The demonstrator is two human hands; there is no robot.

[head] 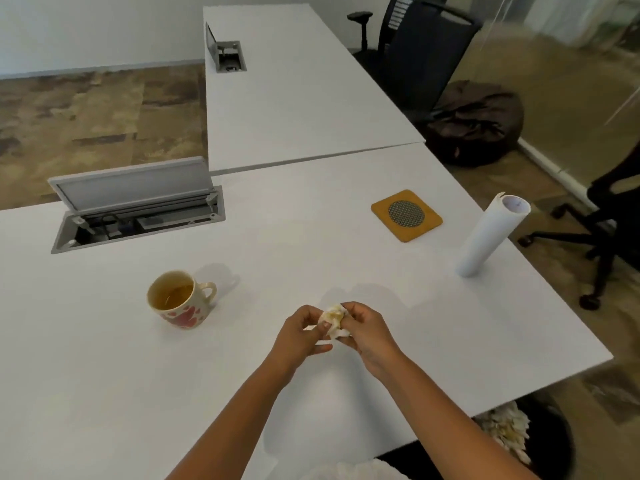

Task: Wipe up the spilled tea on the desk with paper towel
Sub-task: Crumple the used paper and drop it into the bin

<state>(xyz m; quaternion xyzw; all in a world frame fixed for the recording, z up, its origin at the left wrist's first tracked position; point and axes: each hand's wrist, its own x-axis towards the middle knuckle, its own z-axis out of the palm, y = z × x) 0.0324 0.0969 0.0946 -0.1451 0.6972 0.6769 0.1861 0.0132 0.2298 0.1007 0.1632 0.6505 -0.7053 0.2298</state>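
Paper towel (pixel 333 318) wadded between both hands (pixel 337 329)

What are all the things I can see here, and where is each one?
desk: two, white, end to end
mug: one, cream with red hearts, holds tea, near desk's left
coaster: one, orange, right of centre
paper towel roll: one, white, upright at right edge
cable box: two, grey, lids raised
office chair: two, black, right side
bean bag: one, dark brown, floor
bin: one, black, holds used towels
paper towel wad: one, tea-stained, between both hands
left hand; right hand: gripping the wad
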